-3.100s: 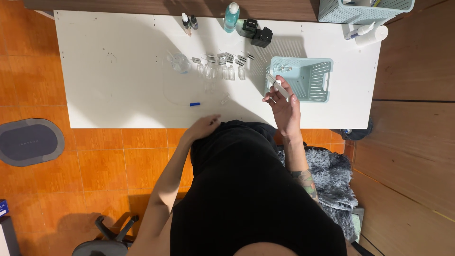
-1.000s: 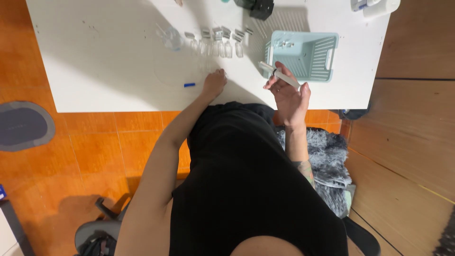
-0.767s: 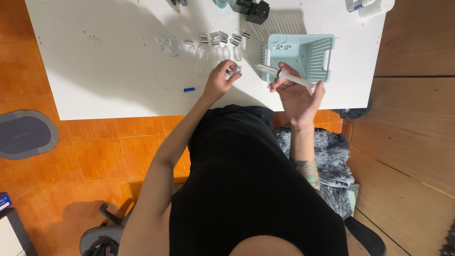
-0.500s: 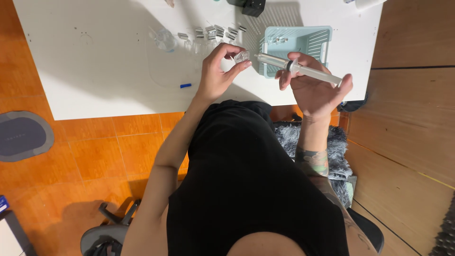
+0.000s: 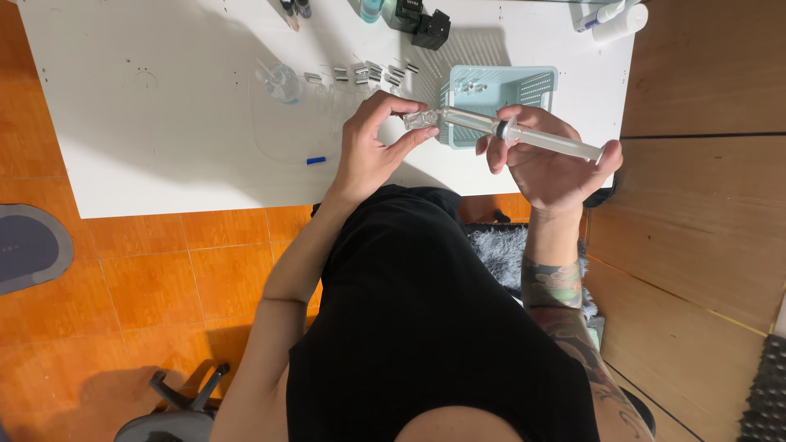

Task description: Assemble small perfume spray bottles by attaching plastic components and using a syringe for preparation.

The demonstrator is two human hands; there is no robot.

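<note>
Two hands are raised over the near edge of our white table [image 5: 164, 164]. At far left on it a small blue cap [image 5: 316, 160] lies alone, well apart from a clear round dish [image 5: 282, 82] and a row of small vials [image 5: 368, 74] further back. Our left hand [image 5: 372, 147] pinches a small clear vial [image 5: 421, 119] between thumb and fingertips. Our right hand [image 5: 548, 160] is closed around a clear syringe [image 5: 524, 135], its tip touching the vial. Behind both stands a pale blue basket [image 5: 536, 86].
</note>
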